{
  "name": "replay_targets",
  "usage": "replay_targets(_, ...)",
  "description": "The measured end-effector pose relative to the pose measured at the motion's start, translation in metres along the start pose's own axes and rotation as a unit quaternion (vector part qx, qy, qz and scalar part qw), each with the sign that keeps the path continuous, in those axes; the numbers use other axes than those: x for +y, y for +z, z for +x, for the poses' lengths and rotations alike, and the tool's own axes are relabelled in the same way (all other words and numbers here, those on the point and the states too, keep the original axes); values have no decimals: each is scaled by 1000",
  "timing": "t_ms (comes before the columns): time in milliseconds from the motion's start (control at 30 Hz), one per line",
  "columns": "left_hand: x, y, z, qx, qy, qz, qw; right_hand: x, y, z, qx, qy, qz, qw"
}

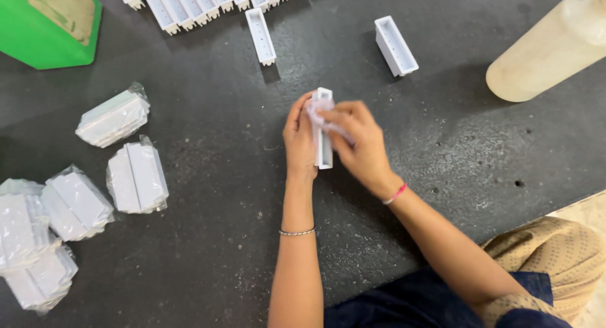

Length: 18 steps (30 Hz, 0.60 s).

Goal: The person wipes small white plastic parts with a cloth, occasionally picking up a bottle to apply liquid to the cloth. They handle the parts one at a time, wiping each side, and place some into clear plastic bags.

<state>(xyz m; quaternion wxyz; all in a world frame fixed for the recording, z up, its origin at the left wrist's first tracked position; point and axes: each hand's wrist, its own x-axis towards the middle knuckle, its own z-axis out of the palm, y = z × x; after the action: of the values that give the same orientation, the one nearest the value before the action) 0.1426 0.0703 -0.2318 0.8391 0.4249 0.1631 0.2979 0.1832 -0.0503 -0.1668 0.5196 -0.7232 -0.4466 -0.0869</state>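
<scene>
A long white plastic housing (324,152) lies on the dark floor in the middle of the view. My left hand (299,140) grips its left side. My right hand (357,143) presses a small pale pink cloth (319,111) against the housing's upper part. The hands cover most of the housing; only its far end and near end show.
Two more open white housings (261,36) (395,46) lie further off, with a row of several (189,5) at the top edge. Plastic-wrapped white packs (113,118) (137,178) (38,239) sit at the left. A green bin (50,25) is top left, a pale bottle (549,47) top right.
</scene>
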Motion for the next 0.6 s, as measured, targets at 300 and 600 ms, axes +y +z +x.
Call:
replay_targets(300,-5,-11,3,-50,-8,-35,998,-2,-7,5,-31,-21,0,999)
replay_targets(600,19,-21,9,10,9,-70,997,-12,2,-5,-142,-90,47,985)
